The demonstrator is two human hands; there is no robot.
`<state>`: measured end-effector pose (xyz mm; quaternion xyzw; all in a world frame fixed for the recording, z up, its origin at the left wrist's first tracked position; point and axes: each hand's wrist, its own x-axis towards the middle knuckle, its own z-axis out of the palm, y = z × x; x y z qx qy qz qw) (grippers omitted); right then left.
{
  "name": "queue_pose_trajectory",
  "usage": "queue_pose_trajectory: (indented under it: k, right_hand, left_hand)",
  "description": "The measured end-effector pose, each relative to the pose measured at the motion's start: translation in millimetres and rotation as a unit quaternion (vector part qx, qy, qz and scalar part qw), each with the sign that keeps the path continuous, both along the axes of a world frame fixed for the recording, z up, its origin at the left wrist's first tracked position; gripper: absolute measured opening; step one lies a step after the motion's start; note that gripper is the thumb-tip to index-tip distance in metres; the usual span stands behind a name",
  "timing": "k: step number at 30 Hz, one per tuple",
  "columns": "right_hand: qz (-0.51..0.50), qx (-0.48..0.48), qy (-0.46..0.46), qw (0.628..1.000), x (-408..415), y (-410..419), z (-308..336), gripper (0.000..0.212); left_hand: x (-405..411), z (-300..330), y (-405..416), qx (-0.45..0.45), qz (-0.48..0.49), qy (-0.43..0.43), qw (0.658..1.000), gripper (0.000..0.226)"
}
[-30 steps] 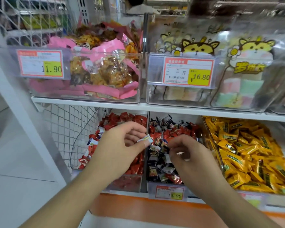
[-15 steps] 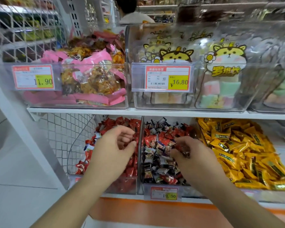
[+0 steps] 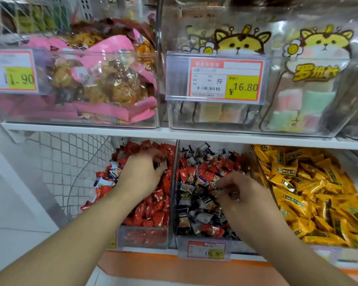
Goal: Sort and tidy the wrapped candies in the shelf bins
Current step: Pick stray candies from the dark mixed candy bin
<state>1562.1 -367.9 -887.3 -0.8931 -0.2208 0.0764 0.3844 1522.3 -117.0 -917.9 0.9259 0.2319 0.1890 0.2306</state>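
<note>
Evidently the sorting is in mid-course: both hands are down in the lower bins, picking strays from one kind to move to the other. The left hand (image 3: pixel 142 174) lies over the red bin (image 3: pixel 145 237), its fingers (image 3: pixel 160 162) curled down into the red candies (image 3: pixel 151 211); something dark shows under the fingertips, but I cannot tell whether they pinch a piece or only rake the heap. The right hand (image 3: pixel 239 195) is in the middle bin (image 3: pixel 207 239), just across the clear divider (image 3: pixel 173 182), with fingers bent and drawn together at the tips as if nipping a wrapper; what it holds, if anything, is too small to make out. The middle bin is the muddled one: dark-and-white candies (image 3: pixel 196 207) mixed through with many red pieces, most thickly toward the back and a few at the front lip. The red bin carries some white-and-blue wrappers (image 3: pixel 110 178) along its left edge. The yellow candies (image 3: pixel 310 195) to the right look unmixed. Next, I judge, each hand should lift clear with one stray and cross the divider to drop it among its own kind; the wrappers look slick and light, so a firm pinch on a twisted end would serve better than a scoop, which might spill pieces over the low front.
</note>
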Motion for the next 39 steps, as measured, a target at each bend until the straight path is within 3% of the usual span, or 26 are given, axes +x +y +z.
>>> queue_pose_trajectory:
  k: [6,9,14,18,21,27,31,35,39]
  right_hand:
    - [0.017,-0.009,0.005,1.0,-8,7,-1,0.011]
    - [0.021,0.004,0.007,1.0,-13,10,0,0.013]
    - [0.059,0.05,0.001,0.997,-28,13,8,0.019]
    - [0.105,0.155,0.049,0.981,-35,9,15,0.017]
    - [0.123,0.179,0.064,0.974,-36,4,23,0.005]
    - [0.104,0.161,0.079,0.978,-32,-6,26,0.009]
    - [0.062,0.096,0.058,0.992,-19,-7,21,0.006]
    - [0.056,-0.035,-0.05,0.997,-7,-10,14,0.048]
    - [0.066,-0.047,-0.083,0.993,-6,-11,11,0.043]
  left_hand:
    - [-17,7,-5,0.002,0.025,-0.091,0.996,0.013]
    - [-35,15,-9,-0.004,0.013,-0.094,0.995,0.009]
    - [-78,37,-41,-0.132,-0.002,-0.152,0.98,0.012]
    - [-93,48,-75,-0.199,-0.053,-0.13,0.97,0.019]
    - [-94,51,-89,-0.227,-0.069,-0.121,0.964,0.021]
    - [-89,52,-104,-0.276,-0.092,-0.119,0.949,0.022]
    - [-87,57,-95,-0.231,-0.069,-0.155,0.958,0.023]
    - [-73,49,-58,-0.163,0.007,-0.137,0.977,0.022]
    - [-55,30,-33,-0.166,0.018,-0.083,0.982,0.021]
